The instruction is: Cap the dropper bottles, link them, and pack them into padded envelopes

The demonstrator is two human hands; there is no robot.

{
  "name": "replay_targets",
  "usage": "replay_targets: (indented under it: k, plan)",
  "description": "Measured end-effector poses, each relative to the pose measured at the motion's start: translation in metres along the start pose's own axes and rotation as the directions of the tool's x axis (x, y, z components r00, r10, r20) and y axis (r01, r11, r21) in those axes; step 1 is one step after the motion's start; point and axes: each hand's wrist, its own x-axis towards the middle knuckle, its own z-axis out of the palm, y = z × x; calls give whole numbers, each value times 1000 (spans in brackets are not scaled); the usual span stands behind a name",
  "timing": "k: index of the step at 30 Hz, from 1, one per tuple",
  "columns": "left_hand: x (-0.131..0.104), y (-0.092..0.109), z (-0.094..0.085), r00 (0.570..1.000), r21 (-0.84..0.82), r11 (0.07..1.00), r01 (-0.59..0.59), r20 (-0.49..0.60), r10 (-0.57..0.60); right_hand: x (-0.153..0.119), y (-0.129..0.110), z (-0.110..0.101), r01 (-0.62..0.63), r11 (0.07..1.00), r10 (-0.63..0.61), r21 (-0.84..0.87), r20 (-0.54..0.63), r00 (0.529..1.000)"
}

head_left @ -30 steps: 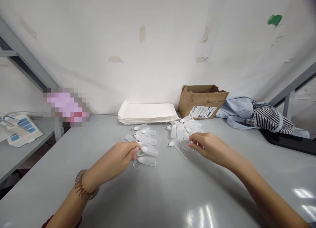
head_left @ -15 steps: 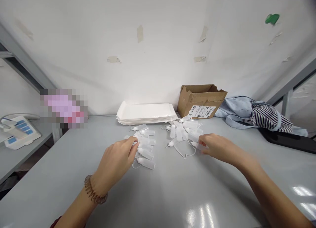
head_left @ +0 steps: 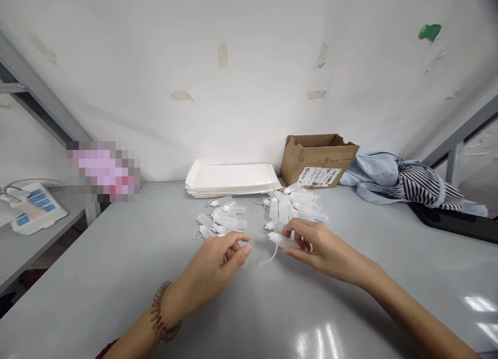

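A white wall [head_left: 257,47] stands behind your shiny gray table [head_left: 241,322]. A brown box [head_left: 311,159] sits behind a bottle pile [head_left: 283,211]. Your left hand [head_left: 212,260] has finger and thumb apart. Your right hand [head_left: 322,242] pinches one bottle [head_left: 278,239] near the pile.

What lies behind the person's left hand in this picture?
Beyond the left hand, a cluster of small translucent bottles lies on the grey table. The hand covers part of the cluster's near edge, so how many bottles are hidden there cannot be told.
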Motion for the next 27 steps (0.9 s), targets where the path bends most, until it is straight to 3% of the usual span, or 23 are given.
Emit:
replay_targets:
  k: [3,7,12,20,27]
  plan:
    - [-3,7,-2,988,-200,978,57,152,-27,1,-3,9,67,997,-65,33,-54,996]
    - [-5,10,-1,973,-257,963,87,230,-26,2,-4,16,117,993,-114,32,-105,988]
    - [-3,8,1,983,-202,978,43,182,-6,2,-1,21,164,986,-168,-37,-161,972]
    - [-2,5,-4,1000,-95,996,-4,-1,4,2,-1,21,206,966,-235,-154,-197,952]
    - [-2,3,1,996,-57,994,-95,-8,94,1,-5,22,239,955,-269,-177,-170,948]
